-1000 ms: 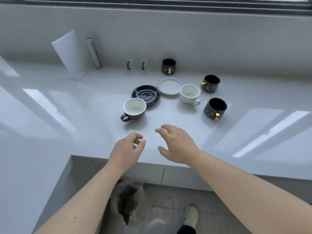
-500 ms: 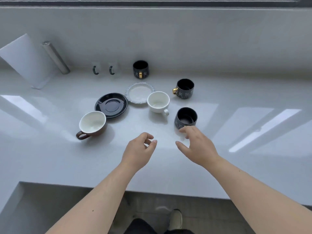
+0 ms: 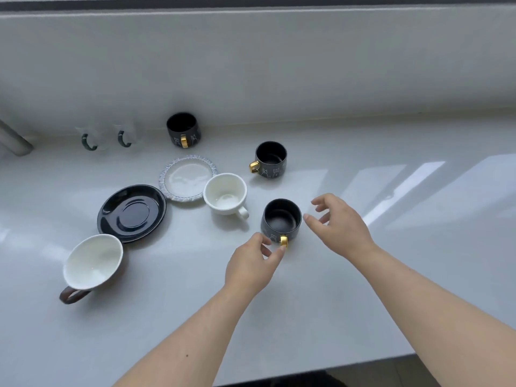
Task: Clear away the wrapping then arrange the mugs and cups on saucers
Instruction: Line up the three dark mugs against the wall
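We list a white glossy counter (image 3: 363, 275) bearing, around the black saucer (image 3: 131, 213): brown mug (image 3: 93, 265) nearer; patterned white saucer (image 3: 187, 177) and white cup (image 3: 225, 194) right; three black gold-handled mugs (image 3: 282, 219) (image 3: 271, 159) (image 3: 183, 129) beyond, rightward.

Saucers (image 3: 187, 178) left of cup (image 3: 225, 194); mug (image 3: 282, 219) right.

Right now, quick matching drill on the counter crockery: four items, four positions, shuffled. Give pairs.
Items
1. glossy black round saucer
2. white saucer with blue-speckled rim
3. plain white ceramic cup
4. brown mug with white inside

Positions
A. nearest the left edge, handle toward the viewer
B. just right of the speckled saucer
C. in front of the rear black mug
D. between the brown mug and the speckled saucer

Pairs: 1-D, 2-C, 3-B, 4-A
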